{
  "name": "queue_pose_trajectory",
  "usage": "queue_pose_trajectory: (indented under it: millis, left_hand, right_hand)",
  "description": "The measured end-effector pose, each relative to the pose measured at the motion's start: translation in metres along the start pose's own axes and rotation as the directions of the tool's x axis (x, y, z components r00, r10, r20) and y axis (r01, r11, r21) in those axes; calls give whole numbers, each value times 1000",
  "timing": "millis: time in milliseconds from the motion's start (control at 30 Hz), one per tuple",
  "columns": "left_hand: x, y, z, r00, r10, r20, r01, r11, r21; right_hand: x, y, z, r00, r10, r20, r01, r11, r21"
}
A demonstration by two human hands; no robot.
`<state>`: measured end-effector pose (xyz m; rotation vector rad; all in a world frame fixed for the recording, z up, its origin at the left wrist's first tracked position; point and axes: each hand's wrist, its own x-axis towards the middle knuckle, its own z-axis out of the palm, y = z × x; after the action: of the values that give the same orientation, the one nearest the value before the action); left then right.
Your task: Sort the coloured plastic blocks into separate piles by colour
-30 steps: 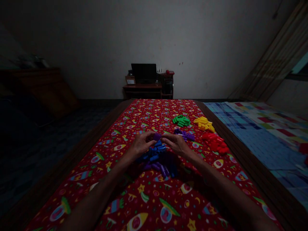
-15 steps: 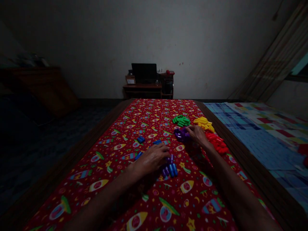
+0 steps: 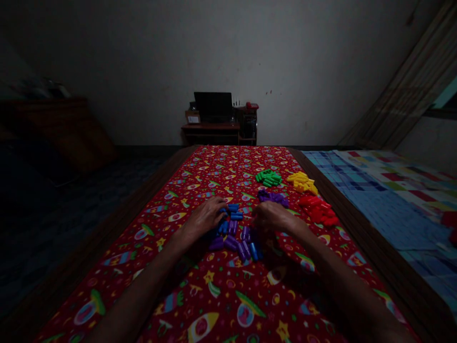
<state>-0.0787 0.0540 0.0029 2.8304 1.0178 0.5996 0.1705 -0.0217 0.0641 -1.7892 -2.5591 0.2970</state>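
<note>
Loose blue plastic cylinders (image 3: 233,216) lie beside and under the curled fingers of my left hand (image 3: 207,216), which is closed around some of them. Several purple plastic cylinders (image 3: 231,243) are scattered just nearer to me, with another blue one among them. My right hand (image 3: 273,216) is closed, fingertips pointing down and left, just right of these loose pieces. Its fingertips are in shadow, so what they pinch is hidden. Directly beyond it sits a heap of purple cylinders (image 3: 274,197), partly covered by the hand.
Heaps of green cylinders (image 3: 269,178), yellow cylinders (image 3: 303,183) and red cylinders (image 3: 319,211) lie on the red patterned cloth (image 3: 246,290). A desk with a dark monitor (image 3: 213,107) stands by the far wall. On the right is a checked bedspread (image 3: 364,205).
My left hand has shifted left and gathered the scattered blue cylinders together. My right hand has come back from the purple heap toward the loose pieces. More loose purple cylinders now show.
</note>
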Motion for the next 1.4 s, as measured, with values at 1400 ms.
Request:
queue_pose_trajectory:
  millis: [1400]
  left_hand:
    - [-7, 87, -27, 923, 59, 380, 11, 984, -179]
  right_hand:
    - [3, 77, -9, 979, 115, -170, -67, 961, 267]
